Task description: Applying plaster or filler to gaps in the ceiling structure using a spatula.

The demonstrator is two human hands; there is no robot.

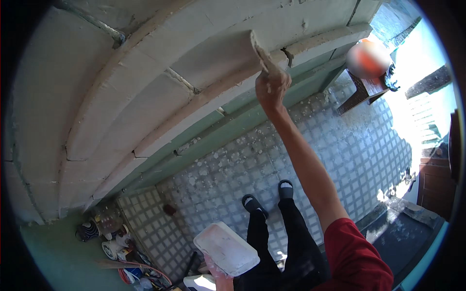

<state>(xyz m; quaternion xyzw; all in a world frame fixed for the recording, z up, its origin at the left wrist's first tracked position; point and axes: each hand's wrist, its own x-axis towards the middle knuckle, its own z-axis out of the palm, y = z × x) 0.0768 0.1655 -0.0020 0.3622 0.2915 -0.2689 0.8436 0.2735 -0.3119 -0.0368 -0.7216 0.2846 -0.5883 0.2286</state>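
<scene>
Head view: right hand (pixel 272 87) grips a paste-coated spatula (pixel 261 53), upper centre; left hand (pixel 222 280), lower centre, holds a white rectangular tub (pixel 226 249).

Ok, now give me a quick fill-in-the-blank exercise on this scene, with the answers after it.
1. The right hand grips a flat tool, and the ____ hand holds the pale tray.
2. Seen in the picture, the flat tool is ____ (higher or lower) than the tray.
3. The sleeve is coloured ____.
4. The trousers are coloured ____.

Missing words: left; higher; red; black.
</scene>
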